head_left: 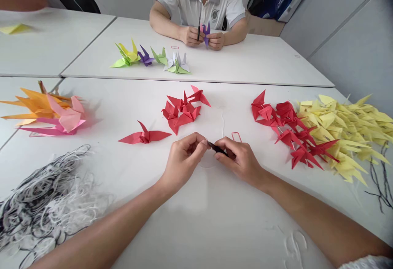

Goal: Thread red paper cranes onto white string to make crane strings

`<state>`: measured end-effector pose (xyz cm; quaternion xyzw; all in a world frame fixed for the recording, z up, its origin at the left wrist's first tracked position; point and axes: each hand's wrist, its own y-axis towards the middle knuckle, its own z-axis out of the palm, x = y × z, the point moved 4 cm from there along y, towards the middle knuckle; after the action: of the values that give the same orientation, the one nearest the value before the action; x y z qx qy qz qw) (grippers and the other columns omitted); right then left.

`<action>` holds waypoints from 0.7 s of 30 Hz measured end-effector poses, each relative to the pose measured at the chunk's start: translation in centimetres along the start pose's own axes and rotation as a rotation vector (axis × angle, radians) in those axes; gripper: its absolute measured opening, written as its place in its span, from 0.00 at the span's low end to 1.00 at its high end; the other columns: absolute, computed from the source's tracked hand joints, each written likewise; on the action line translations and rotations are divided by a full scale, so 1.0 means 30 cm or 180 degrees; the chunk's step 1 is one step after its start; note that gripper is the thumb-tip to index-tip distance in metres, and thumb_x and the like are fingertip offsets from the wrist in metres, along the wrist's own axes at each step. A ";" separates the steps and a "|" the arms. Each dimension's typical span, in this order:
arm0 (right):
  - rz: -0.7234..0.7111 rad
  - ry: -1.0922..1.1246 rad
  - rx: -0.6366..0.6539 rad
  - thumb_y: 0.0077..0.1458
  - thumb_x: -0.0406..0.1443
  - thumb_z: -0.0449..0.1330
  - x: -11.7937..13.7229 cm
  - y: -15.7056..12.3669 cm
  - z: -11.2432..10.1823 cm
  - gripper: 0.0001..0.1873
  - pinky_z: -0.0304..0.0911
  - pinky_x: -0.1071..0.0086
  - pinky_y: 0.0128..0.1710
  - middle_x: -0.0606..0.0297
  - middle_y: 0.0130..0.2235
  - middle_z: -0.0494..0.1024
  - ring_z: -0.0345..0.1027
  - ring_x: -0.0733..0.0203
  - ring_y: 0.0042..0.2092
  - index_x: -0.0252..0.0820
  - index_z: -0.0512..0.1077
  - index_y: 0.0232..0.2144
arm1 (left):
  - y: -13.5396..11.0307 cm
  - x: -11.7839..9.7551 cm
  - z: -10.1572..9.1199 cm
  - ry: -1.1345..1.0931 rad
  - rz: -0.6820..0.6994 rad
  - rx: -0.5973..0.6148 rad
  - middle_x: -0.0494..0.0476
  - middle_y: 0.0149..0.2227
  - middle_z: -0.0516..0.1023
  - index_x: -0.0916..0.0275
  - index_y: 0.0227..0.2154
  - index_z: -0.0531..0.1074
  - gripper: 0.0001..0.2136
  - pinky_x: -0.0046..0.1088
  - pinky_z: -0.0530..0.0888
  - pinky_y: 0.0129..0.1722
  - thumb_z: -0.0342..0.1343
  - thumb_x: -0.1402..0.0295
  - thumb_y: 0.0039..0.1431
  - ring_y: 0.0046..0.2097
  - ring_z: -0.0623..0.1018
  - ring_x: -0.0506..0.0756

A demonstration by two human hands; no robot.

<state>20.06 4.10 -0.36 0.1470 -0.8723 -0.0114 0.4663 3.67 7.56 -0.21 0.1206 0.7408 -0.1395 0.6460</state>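
My left hand (184, 162) and my right hand (241, 162) meet over the white table (196, 224). Both pinch a short, dark, slender object (217, 148), whose exact kind I cannot tell because my fingers partly hide it. A red paper clip (236, 137) lies just beyond my right hand. A red origami crane (144, 136) sits to the left of my hands, and a small cluster of red paper cranes (182, 110) lies straight ahead. A tangle of black and white string (46, 203) spreads beneath my left forearm.
Red cranes (290, 129) and a heap of yellow cranes (344, 134) lie at right. Orange and pink cranes (52, 113) lie at left. On the far table, a seated person (196, 11) holds a thin blade-like tool and a purple crane, beside several multicoloured cranes (150, 56).
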 end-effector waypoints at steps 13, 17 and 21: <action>0.0011 0.0092 -0.0179 0.63 0.39 0.57 0.000 -0.002 -0.006 0.06 0.49 0.73 0.25 0.74 0.25 0.61 0.50 0.70 0.23 0.42 0.68 0.37 | -0.001 -0.004 -0.001 0.0030 0.0013 -0.0023 0.45 0.21 0.62 0.61 0.27 0.70 0.09 0.20 0.57 0.20 0.49 0.71 0.63 0.22 0.58 0.46; 0.0008 0.0162 -0.0184 0.62 0.39 0.58 -0.004 -0.003 -0.005 0.06 0.48 0.72 0.24 0.74 0.25 0.61 0.50 0.70 0.23 0.43 0.68 0.37 | -0.002 -0.002 -0.002 0.0022 0.0015 -0.0027 0.45 0.21 0.61 0.61 0.27 0.70 0.10 0.20 0.57 0.20 0.48 0.70 0.63 0.22 0.58 0.46; 0.0083 0.0334 -0.0182 0.62 0.41 0.57 -0.009 -0.006 -0.005 0.08 0.48 0.72 0.23 0.74 0.25 0.60 0.49 0.70 0.23 0.43 0.68 0.39 | -0.003 -0.007 0.000 0.0110 0.0040 0.0003 0.45 0.21 0.61 0.61 0.27 0.70 0.09 0.20 0.57 0.21 0.49 0.71 0.63 0.22 0.58 0.45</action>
<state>20.38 4.03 -0.51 0.1225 -0.8478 -0.0225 0.5154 3.66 7.48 -0.01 0.1278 0.7510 -0.1336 0.6339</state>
